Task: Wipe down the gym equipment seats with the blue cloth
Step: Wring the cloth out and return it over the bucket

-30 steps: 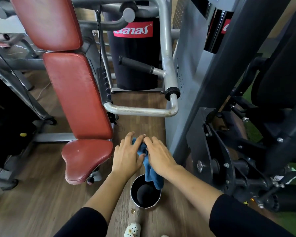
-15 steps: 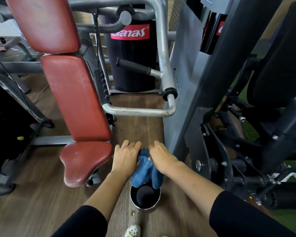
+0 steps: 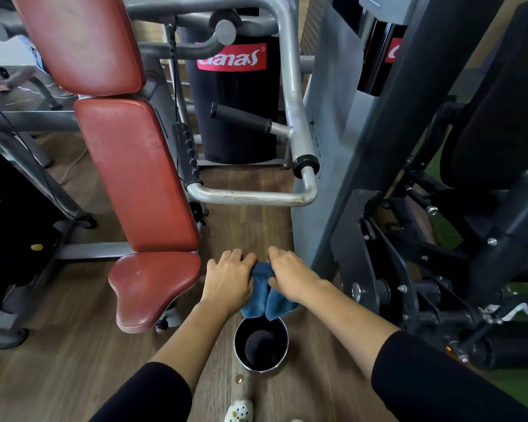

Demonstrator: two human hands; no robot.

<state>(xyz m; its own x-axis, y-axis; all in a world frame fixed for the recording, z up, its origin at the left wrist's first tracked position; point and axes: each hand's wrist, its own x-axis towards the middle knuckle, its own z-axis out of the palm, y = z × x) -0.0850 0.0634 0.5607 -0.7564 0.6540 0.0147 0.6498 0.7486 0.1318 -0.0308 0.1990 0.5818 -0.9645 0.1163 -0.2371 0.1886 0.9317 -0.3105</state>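
Note:
Both of my hands grip the blue cloth [image 3: 265, 295], which hangs bunched between them above a round metal bucket [image 3: 260, 342] on the floor. My left hand [image 3: 227, 278] holds its left end with curled fingers. My right hand [image 3: 290, 275] holds the right end the same way. Left of my hands is the red seat pad [image 3: 153, 287] of a gym machine, with a long red backrest [image 3: 134, 175] rising behind it and a second red pad [image 3: 80, 41] above that.
A grey steel handle bar [image 3: 250, 196] with black grips crosses just beyond my hands. A black weight stack cover [image 3: 235, 102] stands behind it. A grey and black machine frame [image 3: 378, 208] crowds the right side. Wooden floor [image 3: 58, 345] lies below; a white shoe [image 3: 240, 411] shows at the bottom.
My hands have drawn slightly apart and closed into fists round the cloth, twisting it so more of it hangs over the bucket. The view shifted a little.

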